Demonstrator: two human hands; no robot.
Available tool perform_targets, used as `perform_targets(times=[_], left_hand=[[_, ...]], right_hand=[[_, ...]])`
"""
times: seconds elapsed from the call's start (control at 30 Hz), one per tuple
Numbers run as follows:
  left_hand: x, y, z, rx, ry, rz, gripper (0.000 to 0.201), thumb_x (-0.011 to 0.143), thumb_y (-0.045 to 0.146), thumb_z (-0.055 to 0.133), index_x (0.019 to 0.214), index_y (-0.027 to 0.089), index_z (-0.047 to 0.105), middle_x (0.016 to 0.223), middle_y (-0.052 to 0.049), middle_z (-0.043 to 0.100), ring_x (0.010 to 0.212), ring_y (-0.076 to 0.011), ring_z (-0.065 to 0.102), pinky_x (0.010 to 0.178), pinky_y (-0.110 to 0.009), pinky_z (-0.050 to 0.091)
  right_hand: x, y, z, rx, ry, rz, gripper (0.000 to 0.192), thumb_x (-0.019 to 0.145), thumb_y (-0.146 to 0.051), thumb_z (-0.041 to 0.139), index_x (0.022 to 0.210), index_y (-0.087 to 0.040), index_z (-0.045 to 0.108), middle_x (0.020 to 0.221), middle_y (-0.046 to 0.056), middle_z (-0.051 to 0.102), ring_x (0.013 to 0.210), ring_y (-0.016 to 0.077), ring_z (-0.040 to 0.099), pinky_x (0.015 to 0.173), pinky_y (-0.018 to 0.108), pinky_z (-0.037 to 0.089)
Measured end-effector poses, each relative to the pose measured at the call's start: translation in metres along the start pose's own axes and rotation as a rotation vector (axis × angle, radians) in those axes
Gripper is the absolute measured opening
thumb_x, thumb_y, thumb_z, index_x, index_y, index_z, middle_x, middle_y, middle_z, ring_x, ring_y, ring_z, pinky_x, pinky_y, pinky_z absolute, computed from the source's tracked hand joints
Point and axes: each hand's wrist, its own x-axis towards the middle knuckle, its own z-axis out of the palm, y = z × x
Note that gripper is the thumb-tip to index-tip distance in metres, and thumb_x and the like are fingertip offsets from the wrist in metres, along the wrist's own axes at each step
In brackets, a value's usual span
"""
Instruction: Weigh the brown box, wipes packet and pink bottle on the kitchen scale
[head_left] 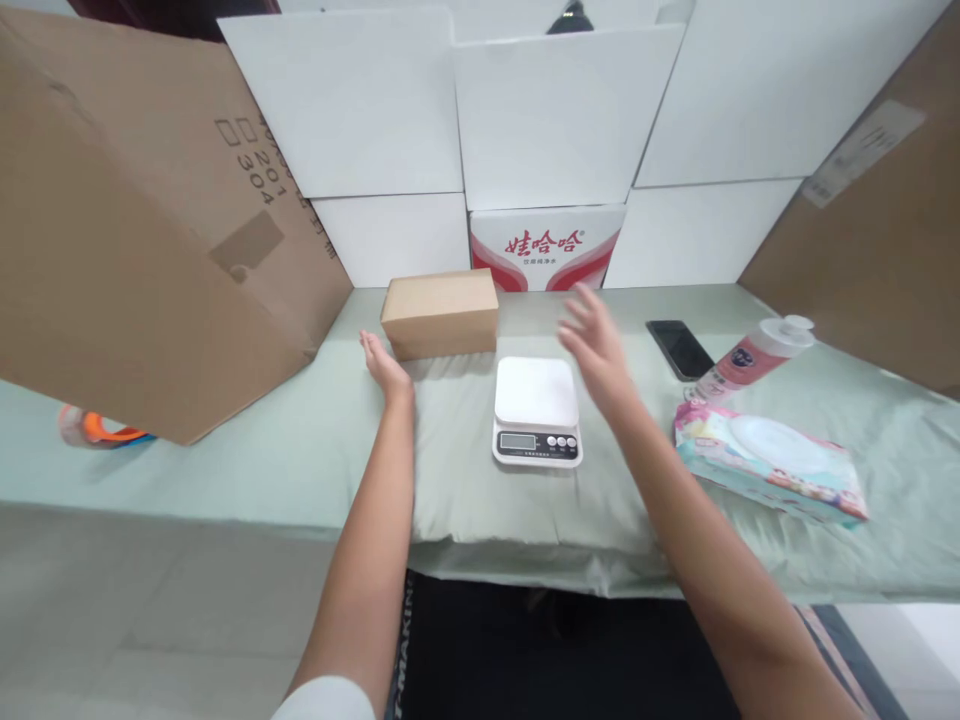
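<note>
My left hand [387,370] is beside the left end of a small brown cardboard box [441,312], its fingers stretched out and nothing in it. Whether it touches the box I cannot tell. A white kitchen scale [536,410] with a small display and several buttons lies in front of the box, to the right, its platform bare. Up and to the right of the scale is my right hand [596,350], slightly blurred, fingers apart and holding nothing.
On the right are a black phone [680,349], a pink-and-white bottle [750,360] tilted in view and a pack of wet wipes [772,462]. A large carton [150,220] stands left, with tape rolls [105,428] beside it. White boxes [555,120] wall off the back.
</note>
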Motion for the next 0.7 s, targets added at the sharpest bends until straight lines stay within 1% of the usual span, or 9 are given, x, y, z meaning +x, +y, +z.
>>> perform_targets(times=[0.07, 0.17, 0.23, 0.3, 0.4, 0.47, 0.57, 0.63, 0.7], left_hand=[[-0.007, 0.006, 0.001, -0.010, 0.035, 0.063, 0.088, 0.096, 0.071, 0.036, 0.159, 0.010, 0.036, 0.176, -0.016, 0.023, 0.166, -0.0212, 0.017, 0.137, -0.035, 0.014], [-0.025, 0.016, 0.004, -0.012, 0.027, 0.228, 0.078, 0.097, 0.069, 0.041, 0.155, 0.017, 0.043, 0.175, -0.013, 0.026, 0.166, -0.0212, 0.018, 0.138, -0.035, 0.015], [-0.039, 0.021, 0.006, -0.002, -0.037, 0.359, 0.071, 0.098, 0.067, 0.045, 0.152, 0.022, 0.046, 0.175, -0.010, 0.028, 0.167, -0.0209, 0.015, 0.138, -0.037, 0.015], [-0.052, 0.025, 0.009, 0.029, -0.119, 0.446, 0.069, 0.098, 0.066, 0.047, 0.152, 0.022, 0.047, 0.174, -0.010, 0.031, 0.168, -0.0221, 0.010, 0.138, -0.038, 0.014], [-0.065, 0.031, 0.010, 0.096, -0.221, 0.508, 0.069, 0.097, 0.066, 0.051, 0.150, 0.022, 0.051, 0.171, -0.011, 0.036, 0.168, -0.0244, 0.009, 0.138, -0.040, 0.013], [-0.071, 0.034, 0.009, 0.103, -0.281, 0.539, 0.066, 0.098, 0.064, 0.052, 0.147, 0.021, 0.054, 0.168, -0.013, 0.043, 0.167, -0.0248, 0.017, 0.138, -0.041, 0.016], [-0.078, 0.040, 0.008, 0.088, -0.397, 0.572, 0.052, 0.100, 0.055, 0.052, 0.138, 0.021, 0.062, 0.153, -0.014, 0.059, 0.159, -0.0259, 0.038, 0.132, -0.043, 0.030], [-0.081, 0.042, 0.008, 0.127, -0.468, 0.544, 0.041, 0.100, 0.051, 0.051, 0.121, 0.021, 0.070, 0.132, -0.013, 0.073, 0.139, -0.0270, 0.061, 0.118, -0.042, 0.046], [-0.083, 0.042, 0.011, 0.214, -0.558, 0.448, 0.034, 0.098, 0.048, 0.051, 0.100, 0.021, 0.072, 0.098, -0.009, 0.079, 0.100, -0.0243, 0.075, 0.094, -0.036, 0.056]], right_hand=[[-0.036, -0.027, -0.056, -0.152, 0.295, -0.136, 0.050, 0.090, -0.058, 0.070, 0.138, -0.049, 0.058, 0.147, 0.003, 0.061, 0.138, 0.0349, 0.060, 0.119, 0.064, 0.047], [-0.074, -0.043, -0.143, -0.441, 0.723, -0.189, 0.038, 0.087, -0.056, 0.074, 0.122, -0.065, 0.061, 0.138, 0.000, 0.065, 0.136, 0.0347, 0.059, 0.114, 0.065, 0.049], [-0.084, -0.035, -0.191, -0.557, 0.791, -0.038, 0.041, 0.083, -0.061, 0.077, 0.121, -0.067, 0.061, 0.136, 0.001, 0.066, 0.132, 0.0354, 0.061, 0.110, 0.069, 0.049], [-0.082, -0.019, -0.223, -0.547, 0.743, 0.213, 0.054, 0.070, -0.062, 0.086, 0.120, -0.055, 0.066, 0.132, 0.007, 0.069, 0.128, 0.0403, 0.063, 0.100, 0.073, 0.049], [-0.066, 0.006, -0.239, -0.479, 0.519, 0.508, 0.065, 0.054, -0.056, 0.095, 0.114, -0.039, 0.073, 0.118, 0.016, 0.075, 0.112, 0.0438, 0.069, 0.087, 0.068, 0.049], [-0.054, 0.018, -0.236, -0.480, 0.416, 0.552, 0.059, 0.052, -0.048, 0.097, 0.105, -0.033, 0.076, 0.106, 0.017, 0.077, 0.098, 0.0408, 0.071, 0.085, 0.063, 0.048], [-0.038, 0.030, -0.228, -0.493, 0.382, 0.535, 0.038, 0.055, -0.036, 0.094, 0.087, -0.027, 0.076, 0.090, 0.013, 0.077, 0.080, 0.0337, 0.069, 0.082, 0.057, 0.049], [-0.031, 0.031, -0.222, -0.554, 0.388, 0.518, 0.027, 0.055, -0.031, 0.093, 0.073, -0.026, 0.073, 0.078, 0.009, 0.072, 0.071, 0.0300, 0.064, 0.076, 0.052, 0.048], [-0.027, 0.025, -0.210, -0.654, 0.419, 0.435, 0.027, 0.056, -0.031, 0.093, 0.069, -0.027, 0.069, 0.071, 0.007, 0.068, 0.067, 0.0266, 0.058, 0.072, 0.048, 0.046]])
